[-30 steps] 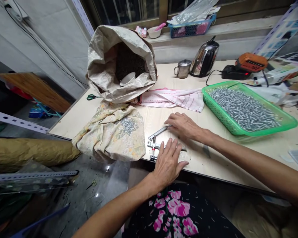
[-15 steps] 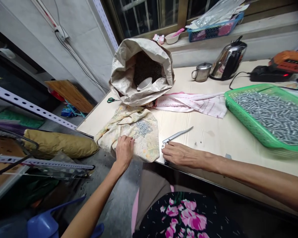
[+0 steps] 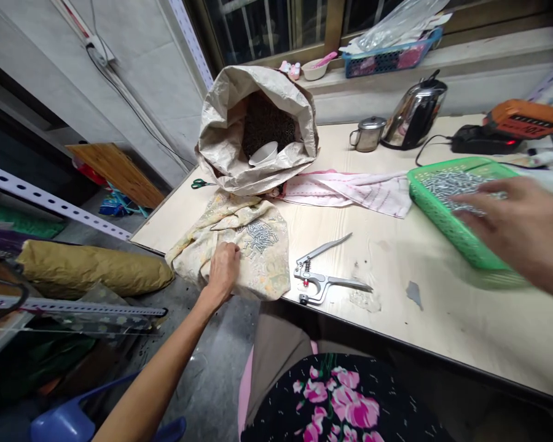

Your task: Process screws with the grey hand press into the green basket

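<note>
My left hand [image 3: 224,270] rests on a patterned beige cloth [image 3: 271,270], its fingers curled together; whatever they may hold is hidden. Just beyond the fingertips, a small pile of short silvery metal pieces [image 3: 262,236] lies on the cloth. My right hand [image 3: 523,224], blurred by motion, hangs over the green basket [image 3: 461,242] with its fingers stretched out and partly apart. Many similar silvery pieces [image 3: 456,183] fill that basket. Between the hands, snap pliers [image 3: 320,285] with spread handles and a spring lie on the table near its front edge.
A pale sack [image 3: 216,153] lies open at the back, dark small pieces and a white scoop [image 3: 263,153] inside. Beside it are green-handled scissors [image 3: 203,183] and a pink-white towel [image 3: 350,193]. A metal cup [image 3: 369,134], kettle [image 3: 415,113] and orange power tool [image 3: 525,118] stand farther right.
My right hand has left the pliers and moved right to the green basket, leaving the pliers in plain sight. My left hand stays on the cloth.
</note>
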Action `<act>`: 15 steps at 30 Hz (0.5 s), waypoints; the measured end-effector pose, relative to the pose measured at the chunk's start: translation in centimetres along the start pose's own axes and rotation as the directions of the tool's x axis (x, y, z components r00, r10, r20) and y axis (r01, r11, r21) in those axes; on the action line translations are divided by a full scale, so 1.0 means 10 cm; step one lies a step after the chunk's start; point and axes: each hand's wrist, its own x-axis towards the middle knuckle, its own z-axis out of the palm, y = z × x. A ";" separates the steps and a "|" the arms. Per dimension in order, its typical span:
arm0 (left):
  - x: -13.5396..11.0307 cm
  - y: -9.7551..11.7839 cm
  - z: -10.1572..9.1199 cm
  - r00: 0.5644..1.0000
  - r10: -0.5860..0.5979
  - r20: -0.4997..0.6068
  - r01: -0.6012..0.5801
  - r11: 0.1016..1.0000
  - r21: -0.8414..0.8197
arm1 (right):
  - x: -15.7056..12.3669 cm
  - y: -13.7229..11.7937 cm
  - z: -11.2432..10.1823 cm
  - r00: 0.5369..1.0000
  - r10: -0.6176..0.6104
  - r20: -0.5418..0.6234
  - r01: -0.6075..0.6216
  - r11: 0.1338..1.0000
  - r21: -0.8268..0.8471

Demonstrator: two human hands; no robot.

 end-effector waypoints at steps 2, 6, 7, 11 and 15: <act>-0.03 0.06 -0.07 0.999 0.003 -0.044 -0.007 0.997 -0.083 | -0.12 -0.40 0.22 0.991 0.019 0.134 -0.030 0.996 0.082; -0.18 0.43 -0.22 0.996 -0.033 0.082 0.061 0.928 -0.367 | -0.19 -1.22 0.68 0.891 -0.246 0.381 0.111 0.933 0.343; -0.23 0.56 -0.25 0.987 -0.053 0.153 0.118 0.884 -0.452 | -0.18 -1.32 0.76 0.875 -0.254 0.413 0.115 0.936 0.332; -0.43 0.98 -0.24 0.907 -0.074 0.414 0.358 0.653 -0.667 | -0.17 -1.38 0.97 0.890 -0.234 0.390 0.127 0.951 0.281; -0.51 1.18 -0.10 0.883 -0.082 0.462 0.417 0.589 -0.693 | -0.21 -1.29 1.03 0.922 -0.285 0.262 0.213 0.938 0.273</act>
